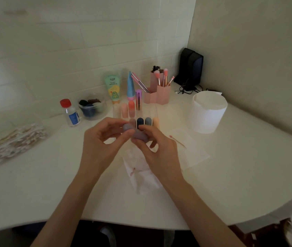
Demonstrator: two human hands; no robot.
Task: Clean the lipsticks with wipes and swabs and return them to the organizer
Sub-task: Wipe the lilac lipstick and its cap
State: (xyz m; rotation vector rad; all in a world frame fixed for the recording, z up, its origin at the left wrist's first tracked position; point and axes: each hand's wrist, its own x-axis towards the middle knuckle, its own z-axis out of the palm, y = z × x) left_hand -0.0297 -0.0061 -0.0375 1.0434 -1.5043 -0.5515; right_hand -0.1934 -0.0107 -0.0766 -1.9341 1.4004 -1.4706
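Observation:
Both hands meet above the table's middle around a greyish-lilac lipstick [134, 133]. My left hand [104, 139] pinches its rounded left end, and my right hand [155, 145] grips the other end. Just behind them stands the clear organizer [153, 111] holding several upright lipsticks in peach, coral, dark blue and grey. Under my hands lies a crumpled white wipe [139, 172] with red stains. A used swab [177, 140] with a pink tip rests on a flat white wipe [191, 150] to the right.
A clear box of cotton swabs [15, 141] sits at left. A red-capped bottle [70, 113], a bowl of sponges [91, 106], tubes, pink brush holders [159, 93], a white roll of wipes [208, 113] and a black speaker [191, 68] line the back. The table edge curves at right.

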